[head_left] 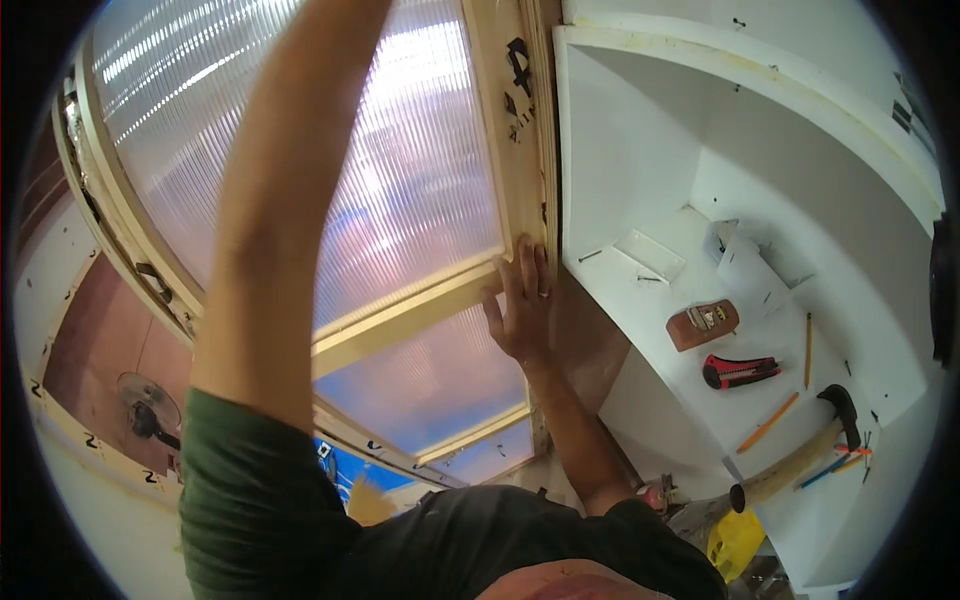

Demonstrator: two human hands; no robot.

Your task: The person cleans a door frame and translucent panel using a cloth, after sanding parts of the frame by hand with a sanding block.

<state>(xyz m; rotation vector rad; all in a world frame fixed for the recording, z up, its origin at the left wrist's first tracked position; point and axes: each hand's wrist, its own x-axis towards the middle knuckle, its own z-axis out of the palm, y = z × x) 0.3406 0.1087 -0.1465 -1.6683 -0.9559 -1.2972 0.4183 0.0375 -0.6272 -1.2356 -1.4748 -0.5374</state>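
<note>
A tall wooden frame (pixel 405 315) with translucent ribbed panels (pixel 420 150) stands in front of me. My right hand (pixel 523 305) rests against this frame where a crossbar meets the right upright, its fingers spread and laid on the wood; a ring shows on one finger. The left arm (pixel 280 200), in a green sleeve, reaches up across the large upper panel. It runs out through the top edge, so my left hand is outside the picture. Dark marks are drawn on the upright above my right hand.
On the white shelf unit (pixel 610 130) at right lie a small hand plane (pixel 702 325), a red utility knife (pixel 740 371), pencils (pixel 768 422), a clear plastic piece (pixel 650 256), screws and a claw hammer (pixel 795 465). A fan (pixel 150 410) stands at left.
</note>
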